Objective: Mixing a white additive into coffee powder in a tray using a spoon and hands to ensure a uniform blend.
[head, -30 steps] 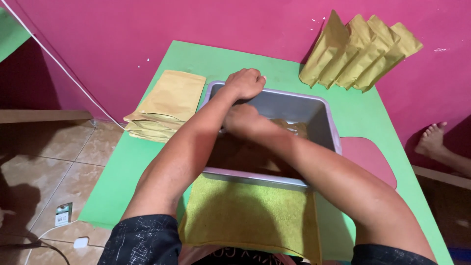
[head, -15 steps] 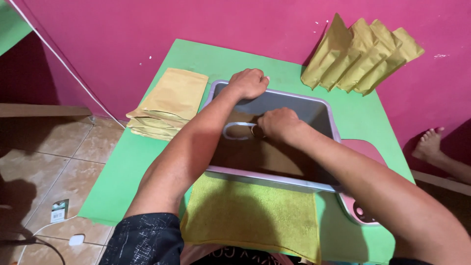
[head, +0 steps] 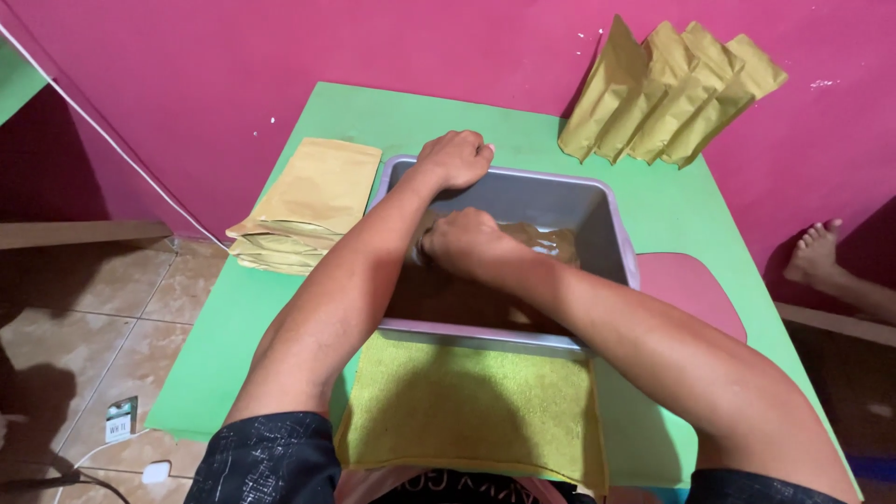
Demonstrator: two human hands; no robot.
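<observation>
A grey metal tray [head: 611, 233] stands on the green table [head: 233, 327] and holds brown powder [head: 546, 241]. My left hand [head: 455, 159] is closed over the tray's far rim at its left corner. My right hand [head: 464, 241] is down inside the tray, fingers curled around what looks like a small metal scoop [head: 420, 250]. The scoop is pressed into the powder and mostly hidden by the hand. My forearms cover much of the tray's inside.
A stack of flat brown paper pouches [head: 313, 201] lies left of the tray. Several filled brown pouches [head: 672, 89] lean against the pink wall. A yellow-green cloth [head: 471, 411] lies at the near edge, a pink board [head: 695, 297] to the right. Another person's foot [head: 817, 252] is far right.
My right hand lifted the scoop toward the tray's far left, then dropped it back into the powder near the middle. My left hand stayed on the rim.
</observation>
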